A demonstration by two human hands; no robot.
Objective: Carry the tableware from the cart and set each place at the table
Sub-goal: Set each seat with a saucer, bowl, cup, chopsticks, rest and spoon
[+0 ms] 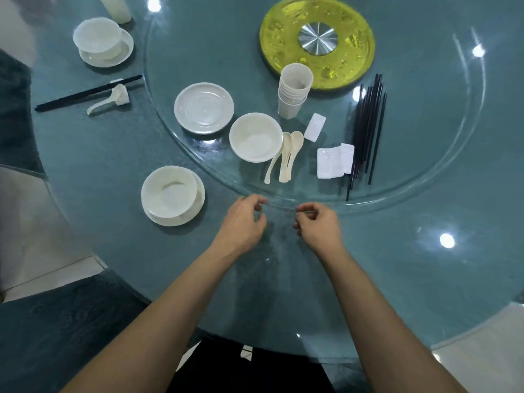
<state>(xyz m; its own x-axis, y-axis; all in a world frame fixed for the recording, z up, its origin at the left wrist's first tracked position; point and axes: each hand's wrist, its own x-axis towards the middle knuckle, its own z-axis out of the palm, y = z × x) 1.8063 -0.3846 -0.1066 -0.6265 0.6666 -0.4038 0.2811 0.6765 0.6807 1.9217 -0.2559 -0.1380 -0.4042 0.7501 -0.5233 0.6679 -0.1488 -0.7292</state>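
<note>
A round teal table under a glass top [425, 265] fills the view. On it sits a clear glass turntable [425, 143], with a yellow-green patterned disc with a steel hub [354, 52] at its far centre.

The left hand [243, 222] and right hand [317, 225] hover side by side at the turntable's near rim. Both have loosely curled fingers with nothing visible between them. Whether the fingertips touch the glass edge cannot be told.

At the near left stands a started place: a white bowl nested on a white plate [170, 192]. It has no cup, chopsticks, spoon or rest. The far-left place looks complete, with a white bowl on a plate [97, 35], black chopsticks [85, 93] and a white spoon [110, 100].

The remaining stock lies on the turntable. A spare white plate [203, 107] and a spare white bowl [255, 140] sit to the left. A stack of white cups [293, 92] stands beyond them, and a bundle of black chopsticks [365, 129] lies to the right. A cluster of cream spoons [287, 154] lies just right of the bowl, and white rectangular chopstick rests [334, 161] lie between the spoons and the chopsticks.

The step in hand is probably finishing the near-left place. To do it well, lift one spoon by its handle without dragging the others. Then separate just one pair from the bundle, and set the rest down before the chopsticks so they lie level beside the bowl.
</note>
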